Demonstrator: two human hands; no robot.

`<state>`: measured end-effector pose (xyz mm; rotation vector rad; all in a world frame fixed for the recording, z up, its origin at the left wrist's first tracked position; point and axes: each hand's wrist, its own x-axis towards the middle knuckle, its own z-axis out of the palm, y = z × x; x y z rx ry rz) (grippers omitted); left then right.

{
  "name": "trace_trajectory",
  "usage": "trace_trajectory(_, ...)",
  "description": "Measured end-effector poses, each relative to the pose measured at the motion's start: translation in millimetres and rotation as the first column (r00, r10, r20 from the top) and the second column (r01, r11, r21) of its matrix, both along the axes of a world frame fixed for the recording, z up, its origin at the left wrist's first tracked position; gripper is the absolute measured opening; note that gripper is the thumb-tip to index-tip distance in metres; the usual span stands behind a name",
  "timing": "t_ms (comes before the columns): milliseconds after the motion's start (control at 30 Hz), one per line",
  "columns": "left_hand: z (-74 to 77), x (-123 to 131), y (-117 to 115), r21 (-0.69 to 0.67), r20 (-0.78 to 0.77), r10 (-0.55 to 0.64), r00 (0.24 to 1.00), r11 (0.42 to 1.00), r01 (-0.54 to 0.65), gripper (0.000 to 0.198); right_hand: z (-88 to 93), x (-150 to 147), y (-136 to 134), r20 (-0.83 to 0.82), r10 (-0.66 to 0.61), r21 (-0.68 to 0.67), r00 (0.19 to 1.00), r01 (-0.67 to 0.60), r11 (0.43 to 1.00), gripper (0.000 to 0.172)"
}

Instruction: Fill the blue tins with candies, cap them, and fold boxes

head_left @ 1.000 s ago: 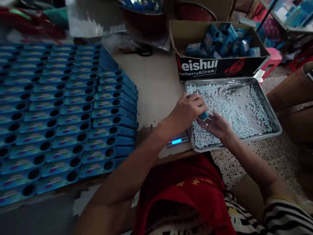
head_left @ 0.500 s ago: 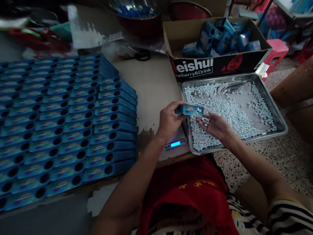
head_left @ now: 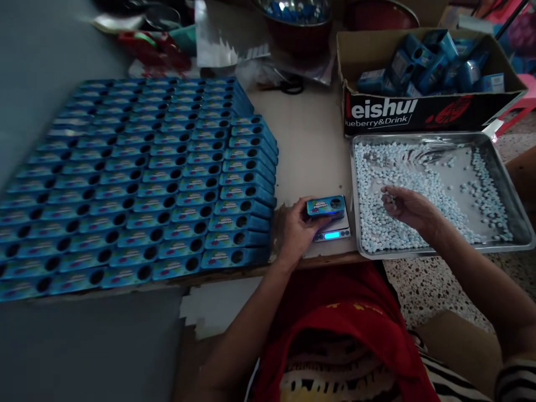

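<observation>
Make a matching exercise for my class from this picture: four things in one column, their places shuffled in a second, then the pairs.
1 blue tin
2 white pellets
3 small blue packs
4 right hand

A in the cardboard box
B over the pellets
C on the small scale, in the left hand
D spread in the metal tray

Pairs: 1-C, 2-D, 3-A, 4-B

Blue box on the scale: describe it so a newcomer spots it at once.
On the pale wooden table, between the grid of blue boxes and the silver metal tray of white pellets, sits a small digital scale with a lit display. The small flat blue box rests on it, alone, held by the left hand.
</observation>
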<state>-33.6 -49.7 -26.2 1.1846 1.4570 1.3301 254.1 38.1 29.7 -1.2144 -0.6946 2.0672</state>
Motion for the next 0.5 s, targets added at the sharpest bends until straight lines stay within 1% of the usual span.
trace_trajectory(67, 7.8, -2, -4, 0.071, -0.069, -0.007, 0.998, 0.997, 0.012, 0.067, 7.7, -8, -3, 0.024, -0.014, 0.045, 1.0, 0.013, 0.999, 0.021)
trace_trajectory(133, 20.0, -7, -11, 0.139, -0.131, 0.027, 0.991, 0.99, -0.009, 0.072, 18.9, -17, -8, 0.064, 0.028, 0.108, 0.998, -0.035, 0.994, 0.024)
trace_trajectory(233, 41.9, -20, -24, 0.232, -0.209, 0.128, 0.97, 0.97, -0.078, 0.062, 39.4, -35, -11, 0.156, 0.152, 0.196, 0.976, -0.181, 0.964, 0.025)
trace_trajectory(300, 56.1, -30, -33, 0.294, -0.258, 0.182, 0.949, 0.95, -0.102, 0.054, 52.8, -49, -10, 0.23, 0.206, 0.242, 0.951, -0.261, 0.935, 0.024)
trace_trajectory(367, 68.4, -39, -40, 0.346, -0.3, 0.234, 0.925, 0.93, -0.123, 0.045, 64.6, -61, -7, 0.296, 0.22, 0.268, 0.93, -0.302, 0.915, 0.024)
trace_trajectory(433, 78.2, -47, -47, 0.397, -0.324, 0.304, 0.896, 0.903, -0.163, 0.038, 74.4, -70, -4, 0.341, 0.209, 0.281, 0.917, -0.311, 0.908, 0.021)
trace_trajectory(500, 85.1, -52, -52, 0.468, -0.323, 0.37, 0.871, 0.862, -0.193, 0.037, 82.4, -78, -2, 0.365, 0.2, 0.286, 0.909, -0.314, 0.905, 0.018)
